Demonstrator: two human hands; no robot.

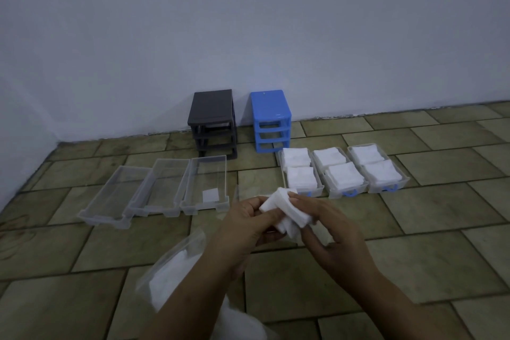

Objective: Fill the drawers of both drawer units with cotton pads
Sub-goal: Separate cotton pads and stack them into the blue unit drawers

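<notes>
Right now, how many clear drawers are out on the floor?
6. Three lie left, before the black unit. Three padded ones lie right, by the blue unit.

Both arms are stretched forward. The left hand and right hand are held close together (almost touching), with fingers curled around white cotton pads.

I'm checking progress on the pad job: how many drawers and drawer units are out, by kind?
Filled drawers with blue handles: 3
Clear drawers without stacks: 3
Black drawer unit: 1
Blue drawer unit: 1
Total: 8
</notes>
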